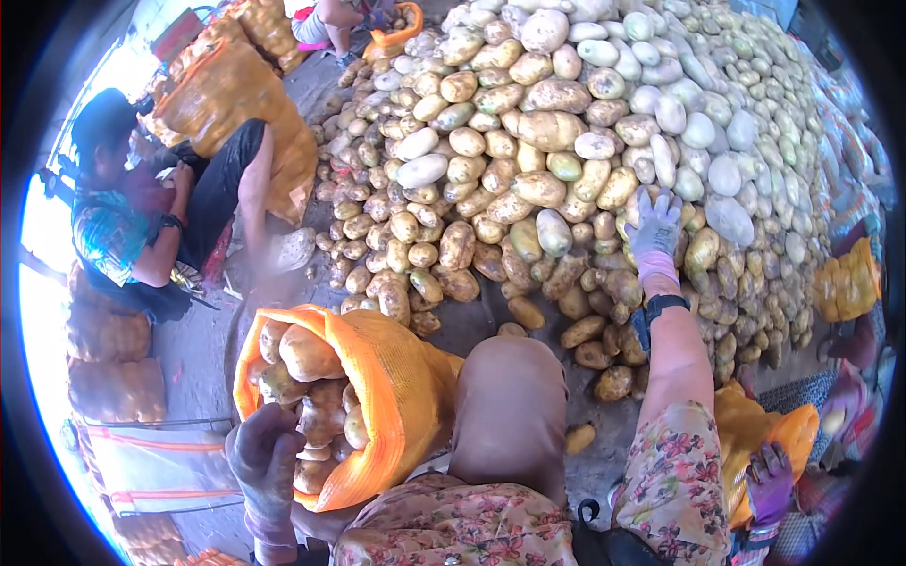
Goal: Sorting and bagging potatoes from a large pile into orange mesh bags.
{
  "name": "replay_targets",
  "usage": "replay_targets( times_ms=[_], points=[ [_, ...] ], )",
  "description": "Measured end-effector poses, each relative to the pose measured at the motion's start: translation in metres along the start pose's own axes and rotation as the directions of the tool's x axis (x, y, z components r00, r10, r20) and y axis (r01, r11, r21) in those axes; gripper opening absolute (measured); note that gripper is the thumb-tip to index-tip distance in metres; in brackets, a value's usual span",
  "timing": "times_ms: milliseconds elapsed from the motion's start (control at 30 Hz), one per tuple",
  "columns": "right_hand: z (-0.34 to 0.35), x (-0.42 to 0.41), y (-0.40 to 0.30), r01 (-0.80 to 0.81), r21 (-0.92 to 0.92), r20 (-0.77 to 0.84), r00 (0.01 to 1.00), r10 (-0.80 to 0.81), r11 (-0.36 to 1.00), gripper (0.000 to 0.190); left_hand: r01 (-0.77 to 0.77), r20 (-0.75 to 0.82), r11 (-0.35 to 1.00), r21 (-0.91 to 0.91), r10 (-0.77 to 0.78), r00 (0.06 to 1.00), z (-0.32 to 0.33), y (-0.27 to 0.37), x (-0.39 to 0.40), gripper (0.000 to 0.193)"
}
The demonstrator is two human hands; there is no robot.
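My right hand [655, 230], in a pale glove, reaches onto a large heap of potatoes [488, 177] with its fingers spread. Its fingertips rest among the potatoes, and what lies beneath the palm is hidden. My left hand [265, 456], in a soiled glove, is at the near rim of an orange mesh sack [396, 396]. Its fingers are curled by the opening; whether they grip the rim or a potato cannot be made out. Large potatoes [308, 354] fill the sack's mouth, which faces left. My bare knee [509, 410] stands between the sack and my right arm.
At left sits a person [113, 212] beside a tall filled mesh sack [241, 120]. Another person's gloved hand [770, 484] holds an orange sack [740, 439] at lower right. Loose potatoes [580, 439] lie on the floor. Filled sacks [117, 389] line the left side.
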State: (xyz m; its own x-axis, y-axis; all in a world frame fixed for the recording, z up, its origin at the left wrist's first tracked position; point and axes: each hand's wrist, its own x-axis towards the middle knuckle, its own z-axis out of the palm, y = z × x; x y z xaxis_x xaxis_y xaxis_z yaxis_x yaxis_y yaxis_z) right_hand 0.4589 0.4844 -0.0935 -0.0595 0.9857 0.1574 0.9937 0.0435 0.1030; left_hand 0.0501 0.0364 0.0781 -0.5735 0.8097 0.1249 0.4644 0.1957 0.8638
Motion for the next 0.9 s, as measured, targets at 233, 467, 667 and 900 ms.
replay_targets(
  times_ms=[233,467,667,900],
  points=[
    [-0.015,0.0,-0.047,0.11,0.026,-0.079,0.991,-0.108,0.994,0.072,-0.004,-0.064,1.0,-0.011,0.004,0.998,0.003,0.005,0.001,0.022],
    [-0.013,0.095,-0.167,0.443,0.066,-0.263,0.872,-0.413,0.894,0.076,-0.105,0.09,0.928,0.356,0.077,0.993,-0.008,0.034,0.008,0.029],
    [-0.008,0.15,-0.211,0.524,-0.324,-0.01,0.831,-0.557,0.788,0.038,0.043,0.03,0.98,0.195,-0.05,0.998,-0.005,0.031,0.005,0.032],
    [-0.008,0.104,-0.162,0.618,-0.169,-0.203,0.741,-0.64,0.768,0.036,0.023,-0.064,0.971,0.24,-0.007,0.998,-0.001,0.044,0.001,0.029]
  ],
)
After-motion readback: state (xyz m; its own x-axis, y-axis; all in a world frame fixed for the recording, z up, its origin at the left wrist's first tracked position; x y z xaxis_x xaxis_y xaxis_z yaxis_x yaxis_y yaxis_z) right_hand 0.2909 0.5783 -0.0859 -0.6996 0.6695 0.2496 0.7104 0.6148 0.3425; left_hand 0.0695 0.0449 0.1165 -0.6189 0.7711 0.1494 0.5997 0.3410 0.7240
